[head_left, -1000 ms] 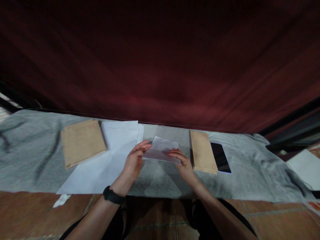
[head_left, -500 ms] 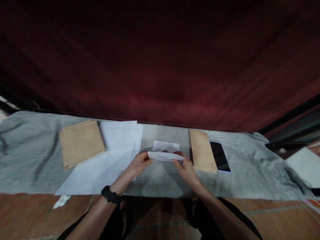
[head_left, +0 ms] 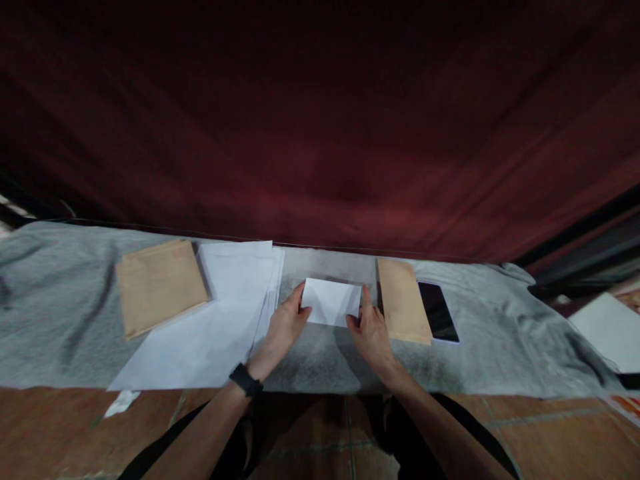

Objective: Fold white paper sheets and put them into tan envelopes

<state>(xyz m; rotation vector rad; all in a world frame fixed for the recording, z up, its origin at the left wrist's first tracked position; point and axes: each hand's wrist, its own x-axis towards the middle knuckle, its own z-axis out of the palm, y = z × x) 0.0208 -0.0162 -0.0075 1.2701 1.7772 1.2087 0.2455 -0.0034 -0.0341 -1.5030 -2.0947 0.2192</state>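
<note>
A small white rectangle of paper (head_left: 331, 302), apparently folded, lies at or just above the grey cloth in front of me. My left hand (head_left: 286, 321) pinches its left edge, thumb on top and fingers behind. At the right edge, my right hand (head_left: 371, 328) grips the paper between thumb and fingers, with the index finger stretched along the side. Whether another paper lies underneath is hidden. Near my left hand are large white sheets (head_left: 220, 333), loosely overlapping. Beside my right hand lies a narrow brown envelope (head_left: 404, 300).
Several stacked brown envelopes (head_left: 163, 287) rest partly on the white sheets at left. A dark-screened phone (head_left: 439, 312) touches the narrow envelope. Grey cloth (head_left: 500, 333) covers the long surface, with a dark red curtain (head_left: 320, 133) behind. A white board-like object (head_left: 610, 333) sits far right.
The held paper was a narrow strip in front of a separate-looking white piece; now a single flat rectangle shows. Both hands moved slightly, the left wrist swinging rightward.
</note>
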